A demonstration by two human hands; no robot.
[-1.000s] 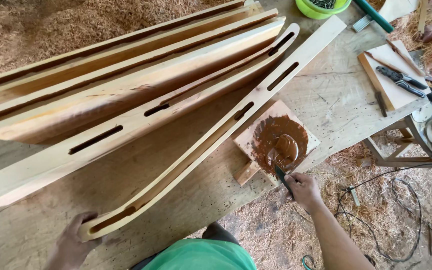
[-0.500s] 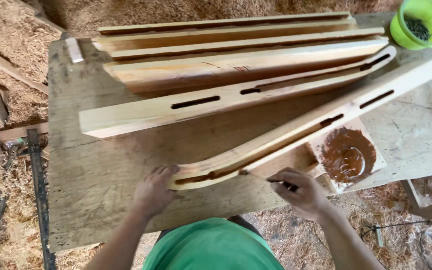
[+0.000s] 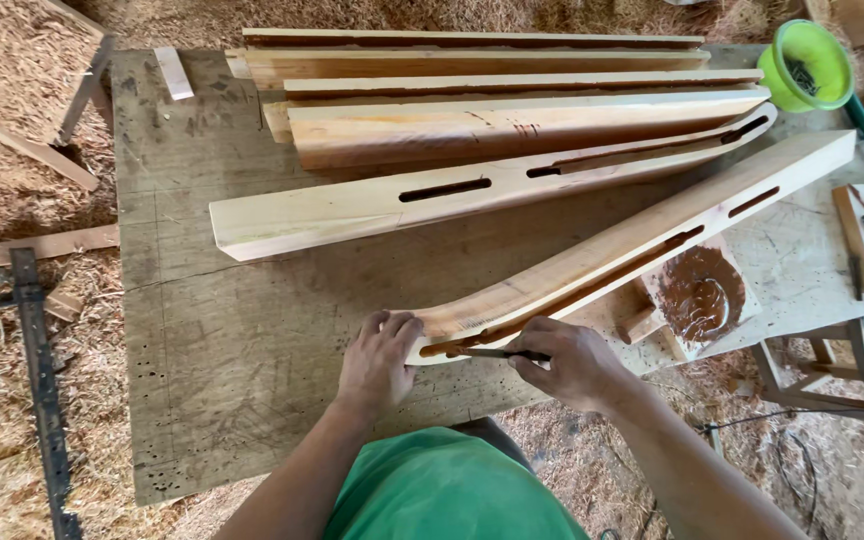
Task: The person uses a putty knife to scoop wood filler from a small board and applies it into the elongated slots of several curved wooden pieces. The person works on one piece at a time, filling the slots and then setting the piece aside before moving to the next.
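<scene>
Now, in the head view, the right hand (image 3: 574,362) has left the brown paste board (image 3: 700,296) and pinches a thin dark tool (image 3: 500,353) against the slot at the near end of the curved, pale wooden piece (image 3: 642,235). The left hand (image 3: 380,360), fingers loosely spread, presses flat beside that end, nearer than before. Similar slotted, smooth-sawn pieces (image 3: 472,185) lie stacked behind on the rough, pitted workbench (image 3: 222,330).
</scene>
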